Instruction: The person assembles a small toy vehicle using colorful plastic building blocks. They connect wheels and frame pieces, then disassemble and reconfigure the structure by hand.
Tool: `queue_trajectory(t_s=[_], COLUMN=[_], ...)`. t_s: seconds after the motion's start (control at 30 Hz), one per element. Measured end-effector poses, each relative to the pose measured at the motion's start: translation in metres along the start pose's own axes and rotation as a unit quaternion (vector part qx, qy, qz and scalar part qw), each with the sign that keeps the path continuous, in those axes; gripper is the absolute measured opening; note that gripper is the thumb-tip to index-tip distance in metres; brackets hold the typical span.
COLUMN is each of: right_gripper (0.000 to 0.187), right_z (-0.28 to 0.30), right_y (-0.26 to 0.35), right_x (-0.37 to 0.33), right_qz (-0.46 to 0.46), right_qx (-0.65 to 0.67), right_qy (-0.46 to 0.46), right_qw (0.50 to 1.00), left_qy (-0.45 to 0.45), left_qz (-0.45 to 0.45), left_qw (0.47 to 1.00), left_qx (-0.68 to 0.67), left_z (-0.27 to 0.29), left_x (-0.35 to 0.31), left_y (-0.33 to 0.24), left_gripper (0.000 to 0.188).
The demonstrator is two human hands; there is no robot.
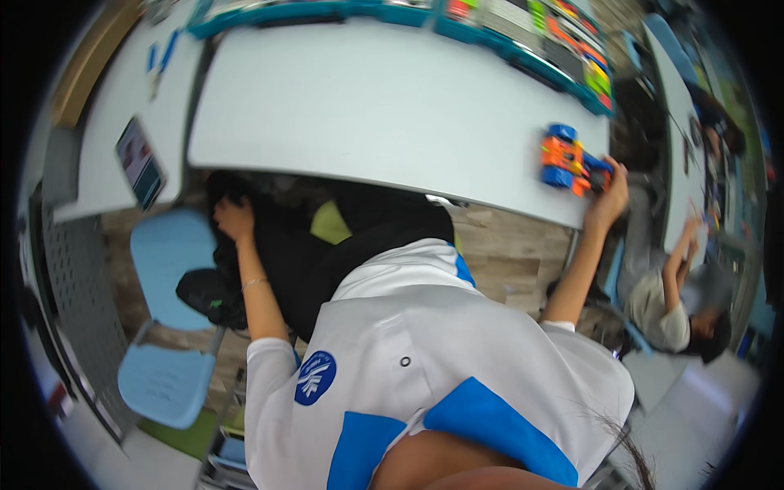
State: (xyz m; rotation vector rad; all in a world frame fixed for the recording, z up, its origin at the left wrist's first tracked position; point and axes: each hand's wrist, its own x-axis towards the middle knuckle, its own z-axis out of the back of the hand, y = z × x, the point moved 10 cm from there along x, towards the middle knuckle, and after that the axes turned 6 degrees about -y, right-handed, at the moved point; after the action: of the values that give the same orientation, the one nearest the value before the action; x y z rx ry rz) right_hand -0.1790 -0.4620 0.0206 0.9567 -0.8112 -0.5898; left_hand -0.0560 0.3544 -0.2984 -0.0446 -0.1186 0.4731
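Observation:
A toy vehicle (563,159) built of orange and blue pieces sits near the right end of the white table (343,106). My right hand (612,196) reaches past the table's right corner, its fingers closed on the vehicle's right end. Part of that end is hidden by the fingers, and the toy is slightly blurred. My left hand (233,219) lies on my black-clad leg below the table's front edge, fingers loosely apart and holding nothing.
Teal trays (523,57) of colourful parts line the table's far edge. A phone (140,163) and blue-handled tools (163,61) lie on the left table. Blue chairs (171,265) stand at my left. Another person (665,302) sits at a table on the right.

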Motion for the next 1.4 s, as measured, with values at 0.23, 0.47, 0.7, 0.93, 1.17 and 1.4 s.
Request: queue_trajectory(t_s=[0.23, 0.47, 0.7, 0.93, 1.17, 1.4], right_gripper=[0.058, 0.065, 0.062, 0.062, 0.06, 0.061], right_z=[0.008, 0.003, -0.01, -0.064, -0.121, -0.182], right_y=[0.03, 0.033, 0.046, 0.071, 0.102, 0.136], right_x=[-0.019, -0.023, -0.018, -0.043, -0.064, -0.09], right_qz=[-0.029, -0.086, -0.029, 0.016, 0.078, 0.123], right_qx=[-0.027, -0.045, -0.056, -0.06, -0.047, -0.022], right_qy=[0.227, 0.262, 0.287, 0.305, 0.341, 0.39], right_qw=[0.973, 0.96, 0.956, 0.95, 0.935, 0.912], left_qy=[0.017, 0.031, 0.024, 0.026, 0.017, 0.021], left_qz=[-0.012, -0.01, -0.005, 0.0, 0.005, 0.014], left_qw=[1.0, 0.999, 0.999, 0.999, 0.999, 0.998], left_qx=[-0.015, -0.001, -0.034, -0.035, -0.04, -0.053], left_z=[-0.01, -0.015, -0.003, 0.0, 0.0, 0.013], left_x=[0.005, 0.005, 0.002, 0.0, -0.002, -0.004], left_y=[0.003, 0.003, -0.01, -0.007, -0.006, -0.013], left_gripper=[0.06, 0.063, 0.063, 0.061, 0.059, 0.059])
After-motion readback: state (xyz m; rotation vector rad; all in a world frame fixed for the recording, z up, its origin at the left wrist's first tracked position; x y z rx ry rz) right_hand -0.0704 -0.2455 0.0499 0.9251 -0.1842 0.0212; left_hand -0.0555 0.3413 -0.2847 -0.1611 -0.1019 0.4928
